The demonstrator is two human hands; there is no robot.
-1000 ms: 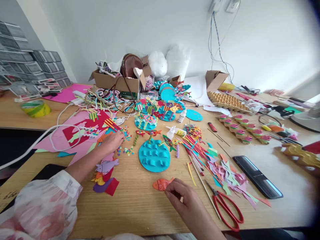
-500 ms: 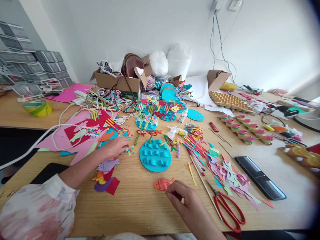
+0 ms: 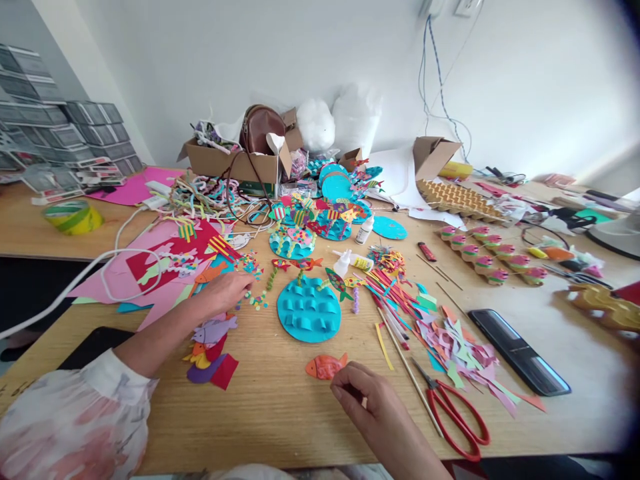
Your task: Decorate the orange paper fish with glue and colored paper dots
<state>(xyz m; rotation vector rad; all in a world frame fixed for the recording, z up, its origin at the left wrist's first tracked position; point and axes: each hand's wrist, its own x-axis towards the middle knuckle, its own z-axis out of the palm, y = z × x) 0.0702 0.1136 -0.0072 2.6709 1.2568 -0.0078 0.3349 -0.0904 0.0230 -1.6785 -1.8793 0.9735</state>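
Note:
An orange paper fish (image 3: pixel 323 367) with a dark outlined head and gill lies flat on the table. Beside its tail is my right hand (image 3: pixel 365 400), thumb and forefinger pinched together; whatever is between their tips is too small to make out. Small coloured paper dots (image 3: pixel 259 300) are scattered by the fingertips of my left hand (image 3: pixel 227 293), which reaches over the table with its fingers bent down and together. What those fingers hold, if anything, is hidden. Between the hands lies a blue paper oval (image 3: pixel 309 310) with rows of raised loops. Near my left wrist are purple paper fish (image 3: pixel 214 329).
Red-handled scissors (image 3: pixel 457 417) and a wooden stick (image 3: pixel 413 373) lie right of my right hand. Farther right are paper scraps (image 3: pixel 460 343) and a black case (image 3: pixel 520 351). Glue bottles (image 3: pixel 343 263) stand behind the oval. A white cable (image 3: pixel 60 293) crosses the left side.
The whole view has shifted very slightly. My left hand has moved slightly left, its fingers still down at the dots. My right hand and the orange fish keep their places.

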